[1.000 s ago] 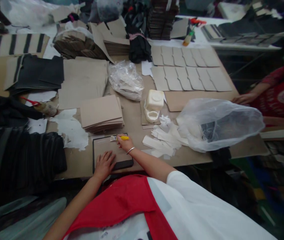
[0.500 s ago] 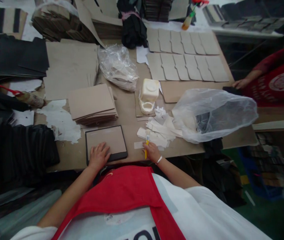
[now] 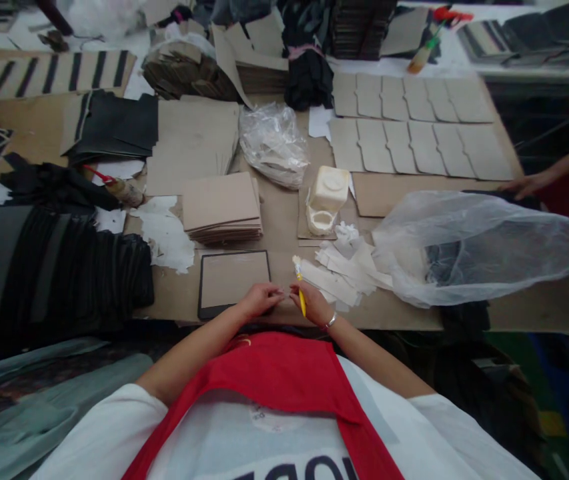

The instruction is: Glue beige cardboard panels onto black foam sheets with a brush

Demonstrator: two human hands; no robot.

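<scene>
a bulky clear plastic bag [image 3: 504, 233] lies well right of the black-edged board [image 3: 234, 280]. a stack of plain boards [image 3: 221, 203] sits just behind that board, with a cut-open container [image 3: 331, 187] behind it to the right. i have my left hand [image 3: 264, 300] over the board's near right corner, fingertips drawn in; from my remote post i can't tell whether they pinch anything. right of that corner, my right hand [image 3: 314, 305] is closed round a yellow-handled brush [image 3: 301, 291], bristles pointing away. i judge a careless wrist turn could smear the board if those bristles are wet.
</scene>
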